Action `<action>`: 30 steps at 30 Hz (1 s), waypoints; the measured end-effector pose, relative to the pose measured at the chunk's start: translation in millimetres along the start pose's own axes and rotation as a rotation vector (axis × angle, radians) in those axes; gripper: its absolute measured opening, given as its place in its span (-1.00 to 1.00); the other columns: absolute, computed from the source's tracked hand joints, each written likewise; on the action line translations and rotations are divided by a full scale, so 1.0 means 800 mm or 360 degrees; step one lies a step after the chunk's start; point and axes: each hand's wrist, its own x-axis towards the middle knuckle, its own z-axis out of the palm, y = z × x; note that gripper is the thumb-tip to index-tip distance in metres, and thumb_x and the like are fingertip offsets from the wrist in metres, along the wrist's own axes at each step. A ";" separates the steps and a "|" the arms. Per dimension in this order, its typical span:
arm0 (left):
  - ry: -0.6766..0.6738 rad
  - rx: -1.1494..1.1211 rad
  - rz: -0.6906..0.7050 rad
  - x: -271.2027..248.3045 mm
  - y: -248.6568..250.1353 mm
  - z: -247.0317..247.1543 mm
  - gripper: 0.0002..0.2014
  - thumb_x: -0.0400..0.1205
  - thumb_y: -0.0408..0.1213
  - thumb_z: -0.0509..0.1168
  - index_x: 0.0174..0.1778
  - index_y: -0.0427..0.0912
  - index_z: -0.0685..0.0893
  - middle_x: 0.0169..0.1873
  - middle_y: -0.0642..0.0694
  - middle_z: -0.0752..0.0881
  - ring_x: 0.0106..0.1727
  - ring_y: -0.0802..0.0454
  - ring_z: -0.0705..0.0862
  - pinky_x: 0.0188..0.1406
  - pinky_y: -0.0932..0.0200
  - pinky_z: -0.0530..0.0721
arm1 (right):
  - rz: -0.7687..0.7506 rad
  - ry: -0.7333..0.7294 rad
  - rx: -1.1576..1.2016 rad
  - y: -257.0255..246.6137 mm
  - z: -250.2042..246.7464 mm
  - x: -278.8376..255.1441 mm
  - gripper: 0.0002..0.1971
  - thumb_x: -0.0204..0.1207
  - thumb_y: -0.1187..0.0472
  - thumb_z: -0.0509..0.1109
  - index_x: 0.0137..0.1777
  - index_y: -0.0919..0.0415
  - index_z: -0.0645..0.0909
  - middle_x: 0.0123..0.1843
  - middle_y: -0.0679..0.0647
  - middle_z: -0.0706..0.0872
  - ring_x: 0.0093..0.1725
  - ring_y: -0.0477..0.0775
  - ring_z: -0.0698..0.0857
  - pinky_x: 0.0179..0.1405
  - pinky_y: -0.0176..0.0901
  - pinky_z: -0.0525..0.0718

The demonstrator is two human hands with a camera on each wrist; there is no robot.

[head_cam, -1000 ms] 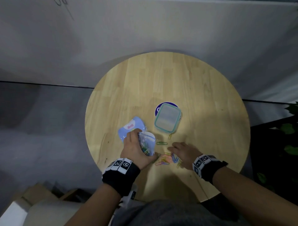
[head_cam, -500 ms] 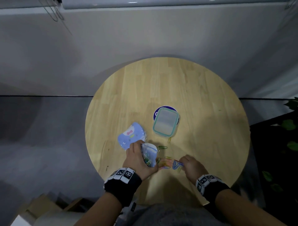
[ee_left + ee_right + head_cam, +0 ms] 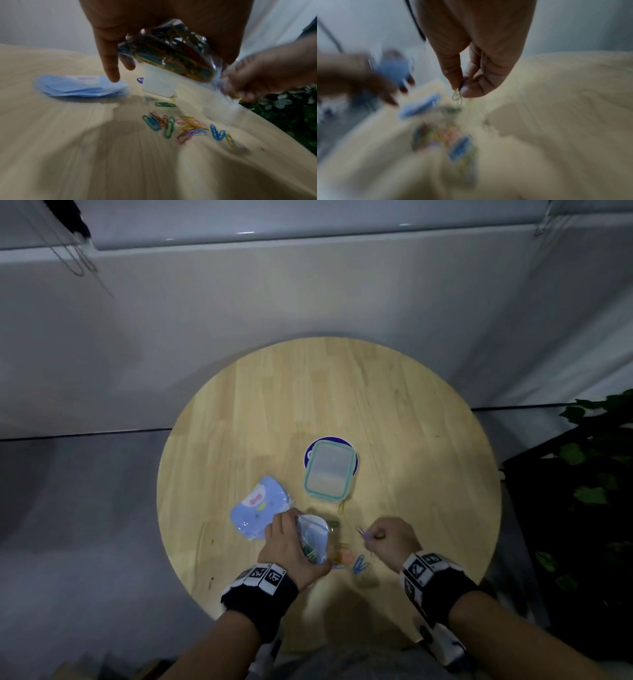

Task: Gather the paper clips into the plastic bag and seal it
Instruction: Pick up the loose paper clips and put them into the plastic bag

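My left hand (image 3: 291,546) grips a clear plastic bag (image 3: 313,537) above the table, its mouth open toward the right. The left wrist view shows the plastic bag (image 3: 171,54) part full of coloured clips. My right hand (image 3: 387,537) is lifted just right of the bag and pinches a few paper clips (image 3: 362,532) between thumb and forefinger; the right wrist view shows those pinched clips (image 3: 457,96). A loose pile of coloured paper clips (image 3: 187,126) lies on the wooden table below both hands, seen also as the pile (image 3: 352,563) in the head view. One green clip (image 3: 165,104) lies apart.
A small lidded plastic box (image 3: 329,469) with a teal rim sits on a round blue sticker mid-table. A flat blue packet (image 3: 262,508) lies left of the bag. The round table's near edge (image 3: 308,652) is close to my body. Green leaves (image 3: 589,474) stand at the right.
My right hand has left the pile and risen with clips pinched in its fingers, toward the bag's mouth. My left hand keeps the bag in about the same place.
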 end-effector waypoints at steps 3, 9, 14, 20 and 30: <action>0.0107 -0.0012 0.0087 0.002 0.015 0.004 -0.16 0.05 0.23 0.25 0.21 -0.19 0.41 -0.01 -0.07 0.43 0.02 -0.09 0.44 -0.02 0.18 0.34 | 0.0034 -0.0001 0.0765 -0.054 -0.015 -0.005 -0.90 0.32 0.46 0.51 -0.37 0.34 0.67 -0.57 0.04 0.62 -0.52 0.05 0.54 -0.48 -0.20 0.63; 0.0393 -0.0178 0.0129 0.015 0.052 -0.005 -0.30 0.09 0.12 0.28 0.09 -0.16 0.34 -0.17 -0.11 0.41 -0.16 -0.16 0.51 -0.21 0.11 0.37 | -0.0309 0.0108 0.0238 -0.105 -0.016 -0.015 -0.90 0.30 0.39 0.46 -0.35 0.20 0.69 -0.47 -0.01 0.63 -0.40 -0.03 0.59 -0.31 -0.23 0.58; 0.0417 -0.0211 0.0253 0.018 0.057 -0.005 -0.24 0.07 0.06 0.41 0.13 -0.05 0.27 -0.08 -0.15 0.46 -0.08 -0.18 0.51 -0.14 0.07 0.49 | -0.0342 0.0149 0.0015 -0.112 -0.019 -0.016 -0.94 0.29 0.34 0.46 -0.33 0.23 0.77 -0.41 0.06 0.70 -0.32 0.04 0.65 -0.28 -0.26 0.58; 0.0350 -0.0253 0.0166 0.016 0.056 0.000 -0.17 0.07 0.06 0.45 0.23 -0.17 0.32 -0.03 -0.05 0.39 0.01 -0.06 0.45 -0.07 0.12 0.43 | -0.0351 -0.0103 -0.0298 -0.121 -0.029 -0.017 -0.74 0.35 0.32 0.34 -0.56 0.19 0.60 -0.47 0.19 0.62 -0.35 0.21 0.61 -0.38 -0.15 0.55; 0.0424 -0.0262 -0.0150 0.015 0.008 -0.033 -0.20 0.12 -0.08 0.57 0.21 -0.25 0.38 0.00 -0.06 0.36 0.13 -0.17 0.44 0.02 0.07 0.48 | -0.0058 0.0218 0.0041 -0.039 -0.033 0.052 -0.91 0.44 0.32 0.35 -0.18 0.15 0.67 -0.09 0.16 0.77 -0.05 0.23 0.73 -0.02 0.00 0.69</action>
